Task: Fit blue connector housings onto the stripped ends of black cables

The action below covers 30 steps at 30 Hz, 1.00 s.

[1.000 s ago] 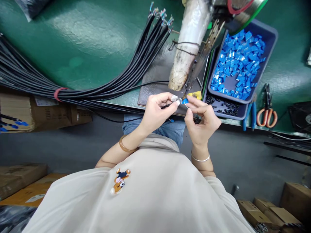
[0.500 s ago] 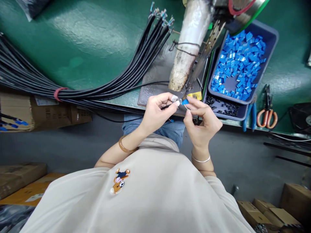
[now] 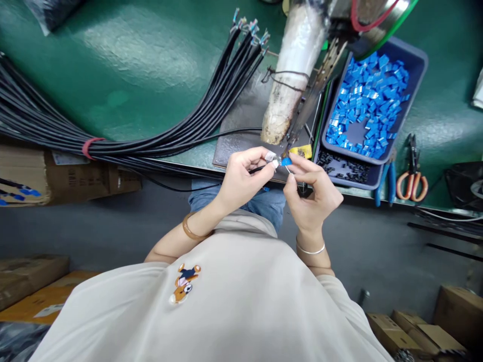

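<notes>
My left hand [image 3: 241,178] pinches the end of a thin black cable [image 3: 230,133] near the front edge of the green bench. My right hand [image 3: 311,191] is closed on a small blue connector piece [image 3: 286,161] and holds it against the cable's tip. Both hands meet just under the tip of a wrapped, whitish tool [image 3: 292,75] that hangs down over a dark metal plate [image 3: 241,115]. A purple tray [image 3: 413,65] full of blue connector pieces [image 3: 368,105] stands to the right of my hands.
A thick bundle of black cables [image 3: 113,141], tied with a red band [image 3: 90,144], fans across the green bench [image 3: 132,60]. Blue-handled pliers [image 3: 387,178] and orange-handled scissors [image 3: 411,176] lie at the right. Cardboard boxes [image 3: 68,173] sit under the bench and on the floor.
Both hands stay joined at the cable tip; my right fingers shifted slightly on the blue piece. The view drifted a little.
</notes>
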Each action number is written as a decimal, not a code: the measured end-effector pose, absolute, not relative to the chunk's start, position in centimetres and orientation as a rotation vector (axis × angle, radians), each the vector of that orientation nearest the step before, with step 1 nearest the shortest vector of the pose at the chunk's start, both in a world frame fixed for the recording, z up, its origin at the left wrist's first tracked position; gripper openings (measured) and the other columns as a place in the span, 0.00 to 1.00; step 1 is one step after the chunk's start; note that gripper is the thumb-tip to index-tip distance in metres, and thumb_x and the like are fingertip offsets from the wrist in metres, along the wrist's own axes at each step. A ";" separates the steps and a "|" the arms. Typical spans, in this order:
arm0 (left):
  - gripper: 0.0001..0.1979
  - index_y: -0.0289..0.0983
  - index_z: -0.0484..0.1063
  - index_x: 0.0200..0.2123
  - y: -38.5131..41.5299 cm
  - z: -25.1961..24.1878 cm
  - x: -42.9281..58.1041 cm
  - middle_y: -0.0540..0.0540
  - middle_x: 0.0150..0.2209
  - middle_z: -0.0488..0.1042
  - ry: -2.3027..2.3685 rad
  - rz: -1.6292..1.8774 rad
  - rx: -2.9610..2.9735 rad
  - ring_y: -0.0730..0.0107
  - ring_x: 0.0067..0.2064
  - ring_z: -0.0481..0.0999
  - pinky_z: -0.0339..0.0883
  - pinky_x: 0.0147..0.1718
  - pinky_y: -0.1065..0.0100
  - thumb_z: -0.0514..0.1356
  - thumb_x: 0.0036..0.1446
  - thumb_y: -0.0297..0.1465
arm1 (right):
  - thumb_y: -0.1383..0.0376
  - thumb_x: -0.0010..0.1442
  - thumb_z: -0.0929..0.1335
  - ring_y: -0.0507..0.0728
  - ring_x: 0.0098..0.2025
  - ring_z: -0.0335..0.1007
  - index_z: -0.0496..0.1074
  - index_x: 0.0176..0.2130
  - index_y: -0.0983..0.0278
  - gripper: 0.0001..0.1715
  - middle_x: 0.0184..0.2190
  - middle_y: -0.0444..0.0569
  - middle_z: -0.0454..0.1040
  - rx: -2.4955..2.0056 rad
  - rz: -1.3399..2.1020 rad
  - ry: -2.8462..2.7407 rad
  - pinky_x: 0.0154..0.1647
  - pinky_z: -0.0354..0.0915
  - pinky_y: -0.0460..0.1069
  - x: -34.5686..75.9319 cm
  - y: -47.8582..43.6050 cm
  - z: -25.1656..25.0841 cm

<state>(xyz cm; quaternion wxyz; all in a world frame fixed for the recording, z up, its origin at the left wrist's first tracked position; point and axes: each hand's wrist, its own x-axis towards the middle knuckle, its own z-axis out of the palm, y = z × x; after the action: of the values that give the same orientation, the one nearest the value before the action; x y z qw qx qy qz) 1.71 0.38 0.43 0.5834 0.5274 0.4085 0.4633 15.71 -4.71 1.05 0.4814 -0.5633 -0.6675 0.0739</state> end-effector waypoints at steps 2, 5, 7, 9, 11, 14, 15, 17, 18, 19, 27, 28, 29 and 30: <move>0.07 0.34 0.71 0.26 0.4 0.4 1.7 0.54 0.19 0.63 0.957 1.060 1.227 0.82 0.21 0.61 0.58 0.22 0.77 0.65 0.53 0.29 | 0.68 0.59 0.68 0.56 0.41 0.81 0.68 0.34 0.60 0.04 0.47 0.47 0.80 -1.395 0.168 -1.635 0.41 0.79 0.52 15.7 -4.8 0.9; 0.07 0.34 0.71 0.26 0.5 0.5 1.7 0.54 0.19 0.65 0.939 1.054 1.208 0.83 0.21 0.61 0.58 0.22 0.78 0.65 0.53 0.29 | 0.68 0.60 0.68 0.55 0.40 0.81 0.68 0.34 0.60 0.04 0.47 0.47 0.80 -1.403 0.161 -1.652 0.42 0.79 0.51 15.8 -4.8 0.9; 0.07 0.34 0.71 0.26 0.6 0.5 1.7 0.54 0.20 0.66 0.916 1.061 1.200 0.83 0.21 0.62 0.58 0.22 0.79 0.64 0.54 0.28 | 0.69 0.60 0.68 0.55 0.41 0.81 0.69 0.34 0.60 0.04 0.48 0.47 0.80 -1.393 0.198 -1.646 0.42 0.79 0.51 15.8 -4.7 1.0; 0.07 0.33 0.71 0.25 0.7 0.5 1.7 0.54 0.20 0.67 0.903 1.075 1.202 0.84 0.22 0.62 0.59 0.22 0.79 0.64 0.54 0.28 | 0.69 0.60 0.68 0.55 0.43 0.81 0.69 0.34 0.60 0.04 0.48 0.47 0.79 -1.397 0.231 -1.640 0.44 0.79 0.51 15.9 -4.6 1.0; 0.07 0.33 0.71 0.25 0.7 0.5 1.7 0.54 0.20 0.67 0.909 1.100 1.218 0.84 0.22 0.63 0.60 0.23 0.80 0.64 0.54 0.28 | 0.68 0.61 0.68 0.55 0.43 0.80 0.69 0.34 0.60 0.03 0.49 0.47 0.79 -1.405 0.241 -1.652 0.44 0.79 0.52 15.9 -4.4 1.1; 0.07 0.33 0.73 0.26 0.7 0.5 1.6 0.52 0.22 0.70 0.940 1.130 1.258 0.81 0.24 0.67 0.63 0.24 0.79 0.64 0.54 0.30 | 0.68 0.61 0.67 0.55 0.45 0.80 0.69 0.34 0.60 0.03 0.50 0.47 0.78 -1.395 0.235 -1.687 0.45 0.79 0.54 15.9 -4.2 1.6; 0.07 0.33 0.74 0.27 0.6 0.5 1.6 0.51 0.23 0.71 0.950 1.138 1.273 0.81 0.25 0.68 0.64 0.25 0.78 0.64 0.54 0.30 | 0.68 0.61 0.67 0.56 0.46 0.80 0.69 0.34 0.60 0.03 0.50 0.47 0.78 -1.385 0.232 -1.694 0.46 0.80 0.54 15.9 -4.2 1.7; 0.06 0.33 0.75 0.28 0.5 0.5 1.4 0.50 0.25 0.73 0.972 1.158 1.313 0.80 0.26 0.70 0.65 0.26 0.78 0.64 0.55 0.30 | 0.69 0.60 0.68 0.56 0.48 0.79 0.70 0.34 0.60 0.04 0.50 0.47 0.78 -1.364 0.228 -1.702 0.46 0.80 0.54 15.9 -4.1 2.0; 0.05 0.33 0.76 0.28 0.5 0.4 1.4 0.50 0.25 0.74 0.982 1.169 1.344 0.80 0.27 0.70 0.65 0.26 0.79 0.64 0.55 0.29 | 0.70 0.60 0.68 0.57 0.48 0.79 0.70 0.34 0.61 0.04 0.50 0.48 0.78 -1.360 0.229 -1.703 0.46 0.80 0.54 15.8 -4.1 2.0; 0.05 0.33 0.76 0.28 0.5 0.4 1.3 0.50 0.26 0.74 0.991 1.179 1.383 0.80 0.27 0.70 0.64 0.26 0.79 0.64 0.55 0.28 | 0.70 0.59 0.68 0.56 0.48 0.79 0.70 0.33 0.61 0.04 0.50 0.48 0.79 -1.360 0.232 -1.705 0.46 0.80 0.54 15.9 -4.1 2.1; 0.03 0.33 0.77 0.30 0.3 0.4 1.2 0.51 0.26 0.74 1.041 1.203 1.613 0.81 0.27 0.70 0.61 0.25 0.80 0.63 0.55 0.25 | 0.71 0.59 0.68 0.56 0.46 0.80 0.69 0.33 0.61 0.05 0.49 0.48 0.79 -1.368 0.249 -1.714 0.47 0.79 0.51 16.2 -4.3 1.7; 0.03 0.33 0.77 0.29 0.3 0.4 1.2 0.51 0.26 0.74 1.042 1.205 1.622 0.82 0.27 0.69 0.60 0.24 0.79 0.63 0.55 0.25 | 0.71 0.59 0.68 0.56 0.46 0.80 0.69 0.33 0.61 0.05 0.50 0.48 0.79 -1.369 0.251 -1.713 0.47 0.79 0.52 16.2 -4.3 1.8; 0.03 0.33 0.77 0.29 0.3 0.5 1.2 0.51 0.26 0.73 1.045 1.208 1.631 0.82 0.26 0.68 0.58 0.23 0.79 0.63 0.55 0.25 | 0.71 0.59 0.68 0.56 0.47 0.80 0.69 0.34 0.61 0.05 0.50 0.47 0.79 -1.368 0.251 -1.712 0.47 0.79 0.52 16.2 -4.2 1.9; 0.04 0.33 0.77 0.29 0.3 0.6 1.2 0.51 0.25 0.73 1.047 1.212 1.639 0.82 0.26 0.67 0.56 0.22 0.79 0.63 0.56 0.26 | 0.71 0.59 0.68 0.56 0.46 0.80 0.69 0.34 0.61 0.05 0.50 0.47 0.78 -1.366 0.248 -1.711 0.47 0.79 0.52 16.1 -4.2 2.0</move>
<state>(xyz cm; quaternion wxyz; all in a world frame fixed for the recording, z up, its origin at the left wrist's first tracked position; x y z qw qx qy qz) 1.19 0.33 0.57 0.4124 0.6516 0.4161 0.4819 16.12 -4.22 1.96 0.4521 -0.5531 -0.6925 0.1004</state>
